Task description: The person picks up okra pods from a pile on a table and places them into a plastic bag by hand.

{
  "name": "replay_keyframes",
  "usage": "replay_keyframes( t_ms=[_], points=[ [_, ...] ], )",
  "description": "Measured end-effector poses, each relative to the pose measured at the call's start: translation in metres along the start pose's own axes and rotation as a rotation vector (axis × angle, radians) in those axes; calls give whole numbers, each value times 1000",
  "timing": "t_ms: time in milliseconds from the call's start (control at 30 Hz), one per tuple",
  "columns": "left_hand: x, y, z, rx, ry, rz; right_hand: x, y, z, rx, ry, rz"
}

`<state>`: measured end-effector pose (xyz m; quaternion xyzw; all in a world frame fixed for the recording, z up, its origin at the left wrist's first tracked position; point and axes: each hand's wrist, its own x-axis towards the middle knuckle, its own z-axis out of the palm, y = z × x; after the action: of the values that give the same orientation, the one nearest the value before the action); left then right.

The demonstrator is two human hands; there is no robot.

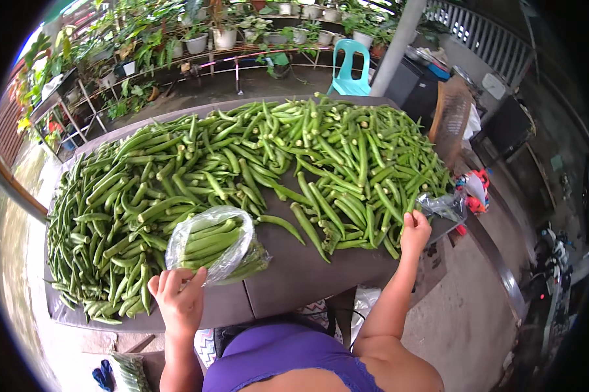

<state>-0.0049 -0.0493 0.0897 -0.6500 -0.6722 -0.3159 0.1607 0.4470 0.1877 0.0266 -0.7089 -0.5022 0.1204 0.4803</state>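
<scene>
Okra pods point(360, 153) cover much of the brown table in a thick, loose heap. Near the front edge lies a clear plastic bag point(258, 251), its mouth spread wide, with several okra pods point(209, 245) lined up inside. My left hand point(178, 297) is closed on the near rim of this bag. My right hand point(415, 232) is over the right front side of the heap with its fingers pinched together; what they hold, if anything, is hidden. Just beyond it, a bundle of clear plastic bags point(443, 206) rests at the table's right corner.
A bare part of the tabletop point(281, 287) shows between my hands. Behind the table stand a turquoise plastic chair point(351, 68), a grey post point(399, 49) and racks of potted plants point(224, 38). A colourful cloth item point(474, 189) sits off the right corner.
</scene>
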Motion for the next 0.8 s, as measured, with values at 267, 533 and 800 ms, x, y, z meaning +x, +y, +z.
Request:
replay_keyframes(
  t_ms=[267,533,800],
  points=[
    [1,2,0,-12,3,-12,3,18,15,-335,101,-143],
    [8,3,-10,-28,-22,-19,5,-45,65,-229,19,-382],
    [11,9,-14,-52,-63,-66,-40,-97,167,-395,-384,-737]
  ],
)
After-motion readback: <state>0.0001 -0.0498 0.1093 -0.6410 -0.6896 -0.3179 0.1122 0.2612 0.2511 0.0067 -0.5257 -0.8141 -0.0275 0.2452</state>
